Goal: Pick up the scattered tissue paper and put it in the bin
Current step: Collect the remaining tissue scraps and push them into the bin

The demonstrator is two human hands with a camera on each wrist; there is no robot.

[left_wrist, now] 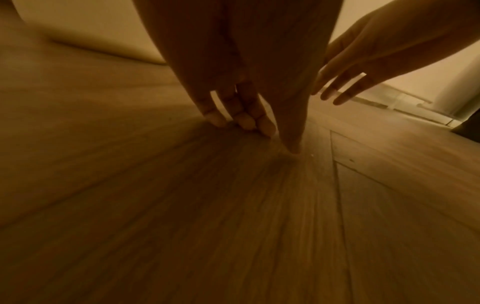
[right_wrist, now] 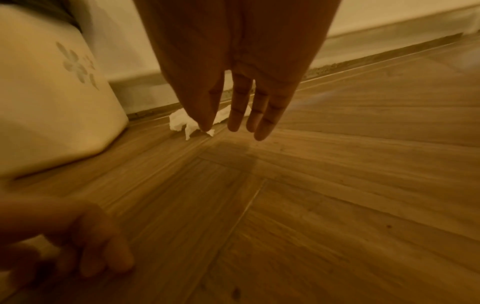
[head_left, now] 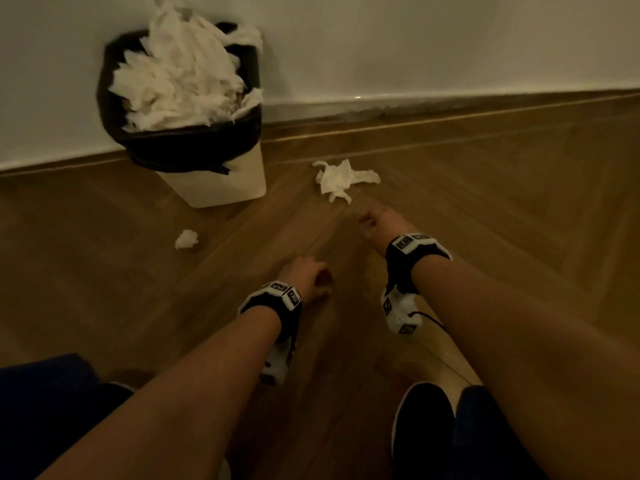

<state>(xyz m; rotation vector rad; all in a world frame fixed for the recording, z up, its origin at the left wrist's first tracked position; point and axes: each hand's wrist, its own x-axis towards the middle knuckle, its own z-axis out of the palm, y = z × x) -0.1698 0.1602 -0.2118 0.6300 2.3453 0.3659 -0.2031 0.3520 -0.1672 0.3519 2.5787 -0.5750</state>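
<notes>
No readable text; wrist bands [head_left: 277, 299] bear only coded black-and-white markers

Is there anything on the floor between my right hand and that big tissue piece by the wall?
Nothing visible: only bare wooden floor lies between the right hand and the tissue piece.

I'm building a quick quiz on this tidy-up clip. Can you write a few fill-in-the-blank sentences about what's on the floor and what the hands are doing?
1. The bin is lined with a ____ bag.
2. ____ pieces of tissue lie on the floor: the larger tissue and the small wad.
3. The ____ hand reaches toward the larger tissue.
4. The left hand holds ____.

Missing words: black; two; right; nothing
</notes>
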